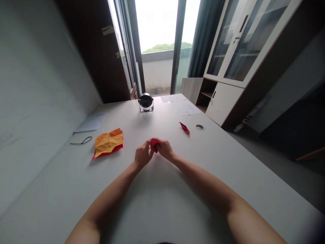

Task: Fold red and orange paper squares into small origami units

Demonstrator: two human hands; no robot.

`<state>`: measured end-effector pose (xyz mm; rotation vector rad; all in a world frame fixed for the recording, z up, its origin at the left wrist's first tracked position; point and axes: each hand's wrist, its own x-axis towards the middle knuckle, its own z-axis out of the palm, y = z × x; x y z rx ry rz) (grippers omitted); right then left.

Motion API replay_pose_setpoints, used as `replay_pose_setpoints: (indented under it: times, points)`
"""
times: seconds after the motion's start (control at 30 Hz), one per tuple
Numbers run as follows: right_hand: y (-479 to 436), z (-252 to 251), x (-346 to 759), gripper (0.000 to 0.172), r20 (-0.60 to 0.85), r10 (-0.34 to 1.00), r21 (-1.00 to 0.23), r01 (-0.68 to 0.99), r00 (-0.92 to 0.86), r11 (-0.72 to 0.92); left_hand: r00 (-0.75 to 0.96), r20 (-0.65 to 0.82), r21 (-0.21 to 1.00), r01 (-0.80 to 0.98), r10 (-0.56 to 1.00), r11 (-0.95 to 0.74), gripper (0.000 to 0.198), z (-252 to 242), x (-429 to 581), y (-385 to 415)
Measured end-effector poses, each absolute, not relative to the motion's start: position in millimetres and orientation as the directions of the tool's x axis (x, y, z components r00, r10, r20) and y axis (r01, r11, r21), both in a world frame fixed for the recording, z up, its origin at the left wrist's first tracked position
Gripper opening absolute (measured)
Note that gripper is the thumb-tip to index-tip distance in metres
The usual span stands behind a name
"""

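A small piece of folded red paper is held between my two hands over the middle of the white table. My left hand grips its left side with thumb and fingers. On the other side, my right hand has its fingers wrapped on the paper and hides part of it. To the right lies a folded red paper boat, apart from my hands. Creased orange paper rests on a red sheet at the left.
A round silver device on a stand stands at the table's back. White papers lie at the back right, near a cable hole. A black cable tie and more papers lie by the left wall.
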<state>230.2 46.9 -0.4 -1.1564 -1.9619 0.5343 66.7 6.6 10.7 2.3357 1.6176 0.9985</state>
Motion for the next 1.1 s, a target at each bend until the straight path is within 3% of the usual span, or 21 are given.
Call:
replay_pose_setpoints:
  times: [0.1,0.2,0.5,0.7,0.8,0.97,1.1]
  points:
    - [48,-4,230,0.037,0.458,0.852,-0.66,0.544,-0.254,0.517,0.221,0.432,0.399,0.823,0.874,-0.405,0.044,11,65,7]
    - [52,-9,229,0.044,0.464,0.854,-0.681,0.523,-0.233,0.513,0.209,0.449,0.426,0.805,0.869,-0.413,0.04,8,64,9]
    - [64,-18,231,0.039,0.396,0.89,-0.859,0.251,-0.226,0.445,0.091,0.447,0.724,0.548,0.89,-0.419,0.035,-4,63,17]
    - [66,-23,230,0.049,0.394,0.887,-0.876,0.193,-0.239,0.442,-0.048,0.332,0.922,0.228,0.942,-0.314,0.026,-13,61,28]
    - [64,-22,229,0.046,0.419,0.866,-0.872,0.147,-0.271,0.468,-0.053,0.236,0.972,0.015,0.97,-0.235,0.024,-19,58,36]
    - [62,-13,234,0.045,0.395,0.848,-0.894,0.062,-0.355,0.443,0.013,0.124,0.948,-0.298,0.992,-0.115,0.029,-24,54,44]
    - [62,-7,241,0.051,0.38,0.825,-0.903,0.025,-0.418,0.429,0.105,0.098,0.909,-0.414,0.99,-0.046,0.033,-22,50,44]
